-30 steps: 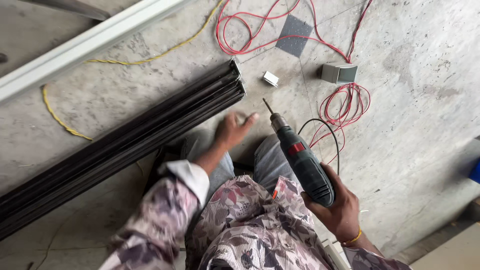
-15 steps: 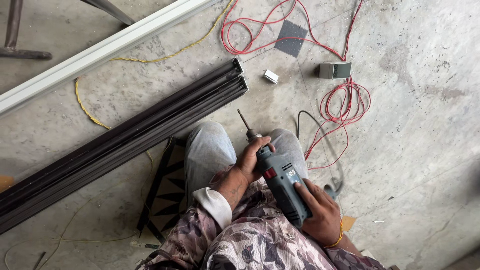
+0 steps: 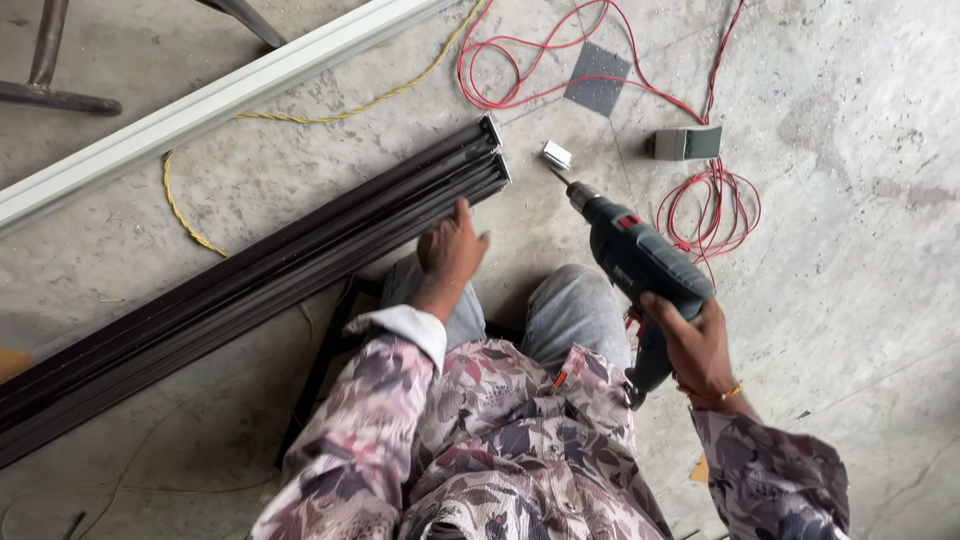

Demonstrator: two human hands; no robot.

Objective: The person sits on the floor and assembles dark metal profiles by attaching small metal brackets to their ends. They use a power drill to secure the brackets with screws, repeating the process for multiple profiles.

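My right hand (image 3: 695,345) grips a dark green power drill (image 3: 640,262) by its handle, with the bit pointing up and left toward a small white block (image 3: 557,155) on the floor. My left hand (image 3: 450,248) reaches forward with fingers loosely apart, resting at the near edge of a long black metal profile (image 3: 260,275) that lies diagonally across the concrete floor. It holds nothing. My knees in grey trousers show below both hands.
A white rail (image 3: 200,105) runs diagonally at the top left. Red wire (image 3: 715,205) loops at the right and top, and yellow cord (image 3: 185,215) lies by the profile. A grey box (image 3: 688,143) and a dark square patch (image 3: 598,80) sit on the floor.
My left hand left the drill's front and moved left to the black profile. The drill swung right and up, now held by my right hand alone.
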